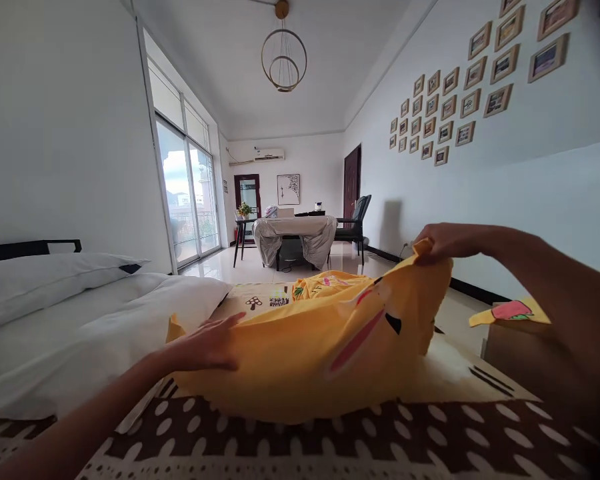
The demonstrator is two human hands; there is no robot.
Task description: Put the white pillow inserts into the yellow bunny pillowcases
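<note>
A yellow pillowcase (290, 360) with a printed rabbit face and pink ear stretches across the bed in front of me, bulging and rounded along its lower side. Whether a pillow is inside, I cannot tell. My right hand (443, 241) pinches its far right corner and holds it raised. On the left end lies my left hand (213, 343), fingers stretched out and spread over the cloth. Behind the pillowcase is a bunched yellow printed cloth (325, 283), partly covered. The bed's cream and brown dotted sheet (350, 437) spreads underneath.
White pillows (130, 320) lie at the left, by a dark headboard (25, 250). At the right, a yellow cloth with a pink print (513, 311) lies on a brown box-like piece (515, 347). Farther off stand a covered table (295, 227) and a black chair (357, 220).
</note>
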